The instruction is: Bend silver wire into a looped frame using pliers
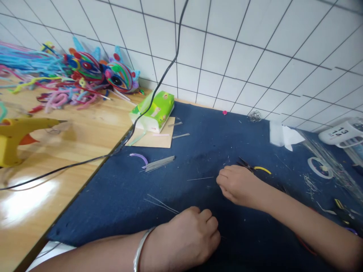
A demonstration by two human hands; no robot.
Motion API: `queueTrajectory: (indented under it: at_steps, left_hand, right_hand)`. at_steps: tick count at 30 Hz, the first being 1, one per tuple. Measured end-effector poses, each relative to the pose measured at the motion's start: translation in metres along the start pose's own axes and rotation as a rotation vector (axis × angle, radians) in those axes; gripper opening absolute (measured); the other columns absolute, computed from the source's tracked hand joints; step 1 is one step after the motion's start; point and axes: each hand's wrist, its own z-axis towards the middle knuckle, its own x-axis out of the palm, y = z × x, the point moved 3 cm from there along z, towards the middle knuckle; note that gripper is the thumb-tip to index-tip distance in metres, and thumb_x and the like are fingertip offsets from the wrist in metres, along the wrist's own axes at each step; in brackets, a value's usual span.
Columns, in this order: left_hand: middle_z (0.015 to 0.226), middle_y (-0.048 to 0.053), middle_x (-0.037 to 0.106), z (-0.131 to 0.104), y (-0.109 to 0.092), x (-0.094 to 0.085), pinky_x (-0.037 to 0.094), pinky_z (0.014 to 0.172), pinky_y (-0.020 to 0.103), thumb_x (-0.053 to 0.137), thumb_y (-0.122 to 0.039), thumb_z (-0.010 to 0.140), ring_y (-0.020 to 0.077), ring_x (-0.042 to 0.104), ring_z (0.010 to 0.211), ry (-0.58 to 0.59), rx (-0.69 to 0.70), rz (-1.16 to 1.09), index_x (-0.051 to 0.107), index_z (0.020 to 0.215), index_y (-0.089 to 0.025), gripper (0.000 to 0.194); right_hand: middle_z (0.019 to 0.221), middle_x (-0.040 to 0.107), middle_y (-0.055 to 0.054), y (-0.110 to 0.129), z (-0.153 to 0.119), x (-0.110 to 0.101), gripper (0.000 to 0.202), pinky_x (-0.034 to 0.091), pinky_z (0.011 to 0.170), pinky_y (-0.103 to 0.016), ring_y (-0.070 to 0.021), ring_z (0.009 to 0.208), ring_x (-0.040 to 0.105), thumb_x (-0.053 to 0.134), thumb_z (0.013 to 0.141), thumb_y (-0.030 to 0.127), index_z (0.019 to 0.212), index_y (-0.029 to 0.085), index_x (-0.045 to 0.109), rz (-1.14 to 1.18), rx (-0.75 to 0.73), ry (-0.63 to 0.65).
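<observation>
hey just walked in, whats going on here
A person is working with fine wires over a dark blue cloth. Their left hand is curled, with thin wires reaching out beside it. The right hand is curled near the yellow-handled pliers. Whether either hand grips anything is hidden. A wire bundle lies farther back on the cloth.
</observation>
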Motion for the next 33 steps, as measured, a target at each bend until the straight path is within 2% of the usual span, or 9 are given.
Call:
queueTrajectory:
  at_steps: [7,14,17,20,23,28,33]
  left_hand:
    - [0.072,0.003,0.049,0.000,0.005,0.000,0.030,0.046,0.031,0.044,-0.016,0.084,0.0171,0.045,0.063,0.000,0.005,-0.015,0.049,0.077,-0.016,0.008]
    - [0.071,0.003,0.050,-0.002,0.007,-0.001,0.030,0.045,0.030,0.045,-0.016,0.083,0.0167,0.045,0.062,-0.015,0.010,-0.015,0.050,0.076,-0.015,0.008]
    - [0.070,0.003,0.050,-0.003,0.006,0.000,0.031,0.046,0.030,0.045,-0.016,0.083,0.0166,0.045,0.062,-0.032,0.008,-0.020,0.050,0.076,-0.015,0.008]
    - [0.069,0.003,0.049,-0.004,0.007,0.001,0.031,0.046,0.030,0.045,-0.016,0.083,0.0165,0.045,0.062,-0.045,0.004,-0.019,0.050,0.076,-0.016,0.008]
    - [0.069,0.003,0.049,-0.004,0.007,0.000,0.032,0.048,0.030,0.045,-0.016,0.083,0.0164,0.046,0.063,-0.054,0.014,-0.018,0.050,0.076,-0.016,0.008]
    - [0.071,0.003,0.050,-0.005,0.006,0.001,0.032,0.048,0.030,0.044,-0.016,0.084,0.0166,0.046,0.064,-0.052,0.010,-0.010,0.050,0.076,-0.016,0.009]
    - [0.071,0.003,0.049,-0.006,0.005,0.002,0.032,0.047,0.030,0.044,-0.016,0.084,0.0167,0.046,0.064,-0.058,0.016,-0.003,0.049,0.077,-0.016,0.009]
  right_hand:
    - [0.074,0.053,-0.005,0.010,0.025,0.001,0.012,0.029,0.063,-0.030,-0.0174,0.071,0.045,0.040,0.079,0.013,0.075,0.016,0.051,-0.048,0.026,0.020]
    - [0.081,0.053,-0.007,0.014,0.034,-0.007,0.014,0.033,0.065,-0.030,-0.0196,0.077,0.047,0.046,0.076,0.028,0.081,0.016,0.051,0.021,0.072,0.013]
    - [0.079,0.054,-0.007,0.017,0.037,-0.002,0.007,0.032,0.062,-0.030,-0.0188,0.073,0.048,0.045,0.075,0.018,0.080,0.015,0.051,-0.040,0.061,0.046]
    - [0.076,0.055,-0.008,0.019,0.043,0.001,0.012,0.031,0.058,-0.028,-0.0178,0.069,0.049,0.045,0.071,0.008,0.079,0.015,0.051,-0.099,0.047,0.103]
    - [0.075,0.057,-0.008,0.017,0.049,0.001,0.013,0.029,0.054,-0.027,-0.0175,0.066,0.051,0.046,0.069,0.007,0.079,0.014,0.052,-0.121,0.041,0.144]
    - [0.073,0.058,-0.006,0.005,0.052,-0.001,0.007,0.028,0.052,-0.026,-0.0164,0.064,0.053,0.048,0.070,0.018,0.074,0.015,0.053,-0.035,0.011,0.126]
    - [0.068,0.058,-0.001,-0.012,0.044,-0.003,0.003,0.029,0.054,-0.023,-0.0111,0.059,0.049,0.048,0.067,0.017,0.066,0.017,0.051,0.229,0.103,0.064]
